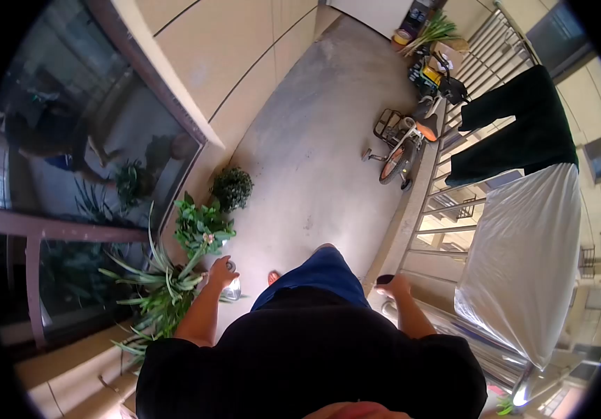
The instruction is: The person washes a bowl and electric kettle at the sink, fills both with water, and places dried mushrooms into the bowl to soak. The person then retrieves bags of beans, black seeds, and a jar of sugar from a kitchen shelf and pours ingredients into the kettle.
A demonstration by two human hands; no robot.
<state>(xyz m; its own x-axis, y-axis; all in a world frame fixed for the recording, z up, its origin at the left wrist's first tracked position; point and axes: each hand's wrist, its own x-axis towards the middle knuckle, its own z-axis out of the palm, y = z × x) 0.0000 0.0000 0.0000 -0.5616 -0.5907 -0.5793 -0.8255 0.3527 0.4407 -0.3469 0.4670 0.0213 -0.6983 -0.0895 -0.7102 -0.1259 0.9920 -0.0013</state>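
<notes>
On the left, my left hand (223, 273) is closed around the upper part of a clear plastic bottle (233, 288), whose round top shows between the fingers. Close by are a leafy potted plant with a pale flower (202, 225) and a long-leaved spiky plant (167, 286). My right hand (399, 285), over by the railing, grips a small dark object (385, 279). Its kind is too small to make out. Both arms hang out to the sides of my body.
A small bushy plant (232, 188) stands along the left wall under the window (105, 126). A child's bicycle (403, 143) leans near the railing (447, 209). Dark trousers (524, 126) and a translucent plastic sheet (524, 251) hang there. Boxes and greenery (436, 35) crowd the far end.
</notes>
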